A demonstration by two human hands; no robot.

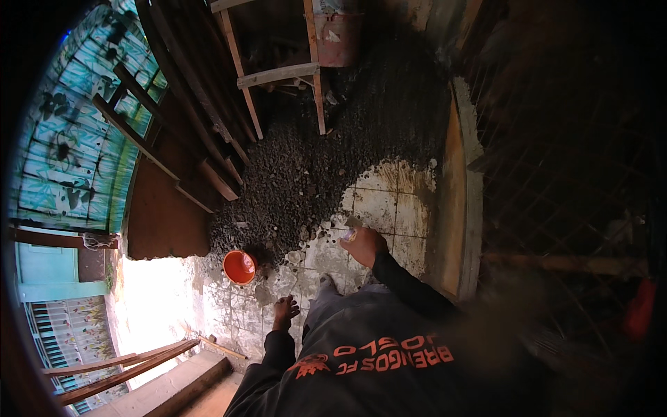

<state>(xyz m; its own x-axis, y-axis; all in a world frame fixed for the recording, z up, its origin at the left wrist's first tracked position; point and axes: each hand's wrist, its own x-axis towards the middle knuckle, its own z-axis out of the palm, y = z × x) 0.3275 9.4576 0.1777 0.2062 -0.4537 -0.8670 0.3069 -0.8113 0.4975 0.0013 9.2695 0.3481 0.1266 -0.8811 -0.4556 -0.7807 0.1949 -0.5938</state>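
My right hand (365, 246) is closed around a small clear plastic cup (349, 235), held over the tiles at the edge of the gravel. The fingers cover part of the cup, and its contents cannot be made out. Lower and to the left, my left hand (284, 311) hangs above the tiled floor with its fingers loosely apart and nothing in them. An orange bucket (240, 267) stands beyond the left hand, at the gravel's near left edge. Dark gravel (299, 167) spreads in a heap across the floor ahead of me.
A wooden ladder-like frame (278, 74) stands in the gravel, with a reddish bucket (338, 38) behind it. Long boards (198, 90) lean at the left beside a brown panel (167, 208). A low wall edge (472, 201) and wire mesh (563, 174) line the right. Dirty white tiles (396, 201) lie underfoot.
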